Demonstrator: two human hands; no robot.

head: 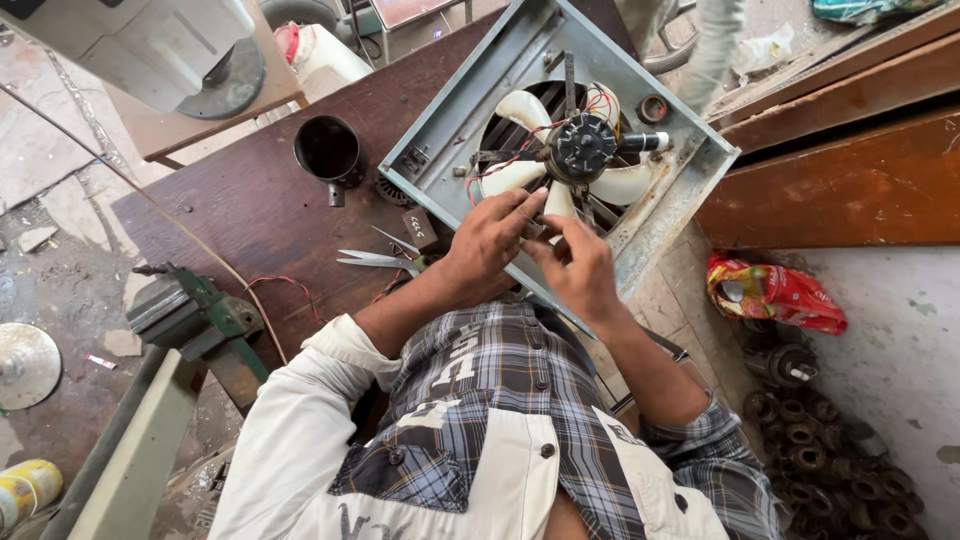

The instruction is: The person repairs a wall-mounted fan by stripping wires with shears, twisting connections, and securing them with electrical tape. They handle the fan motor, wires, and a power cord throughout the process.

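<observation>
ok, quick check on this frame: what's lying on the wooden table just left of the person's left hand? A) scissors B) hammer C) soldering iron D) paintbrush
A: a pair of scissors with light metal blades lies flat on the dark wooden table, just beside the left hand, which together with the right hand is at the lower edge of the square metal fan frame.

A square grey metal exhaust fan frame (pixel 650 195) lies flat and skewed on the dark wooden workbench. Its cream blades (pixel 520 108) surround a black motor (pixel 584 145) with red wires.
</observation>
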